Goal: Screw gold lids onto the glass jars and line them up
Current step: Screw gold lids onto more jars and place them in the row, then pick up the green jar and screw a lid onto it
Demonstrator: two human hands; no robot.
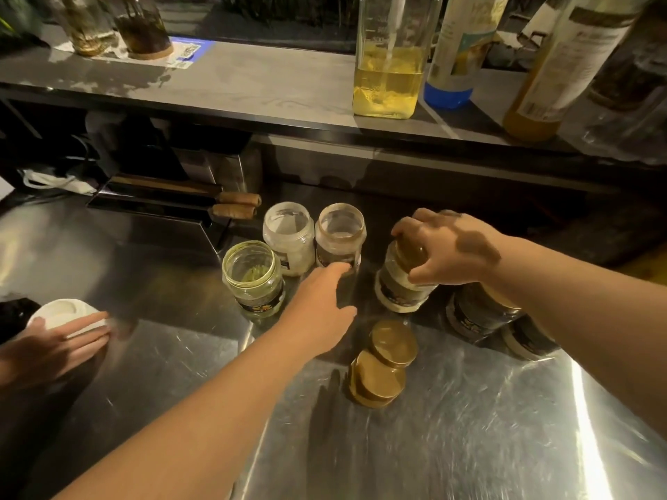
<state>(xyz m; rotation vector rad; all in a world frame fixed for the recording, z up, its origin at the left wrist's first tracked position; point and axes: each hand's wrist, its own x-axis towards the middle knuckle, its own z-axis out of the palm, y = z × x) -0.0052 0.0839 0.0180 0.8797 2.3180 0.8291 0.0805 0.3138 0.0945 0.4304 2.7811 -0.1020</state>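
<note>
Fingers [408, 229] of the right hand [451, 247] curl over a gold lid [411, 252] that sits on top of a glass jar [402, 283], right of the middle of the frame. They close around the rim of the lid from above, with the thumb on the near side, so this hand has hold of the lid and, as it seems, is turning it down. The jar leans a little toward the left; its long axis is almost upright.

The left hand [321, 308] is stretched forward in the centre, palm down, fingers loosely spread and holding nothing. Its fingertips almost reach the foot of an open jar [339, 240], the rear right one of three jars without lids. This jar stands upright, directly beyond the fingertips, so the left hand is clearly the nearer one to it. The frosted jar [288, 240] stands just beside it to the left, and the jar with green remains [252, 279] is nearer, left of the hand.

A stack of gold lids [382, 362] lies on the steel counter [487, 427], below and right of the left hand, between both forearms. Two dark capped jars [476, 312] stand at the right, partly hidden under the right forearm.

Probably the left hand will take the open jar next.

Another person's hand [54, 348] rests at the left edge with a white object [65, 315].
</note>
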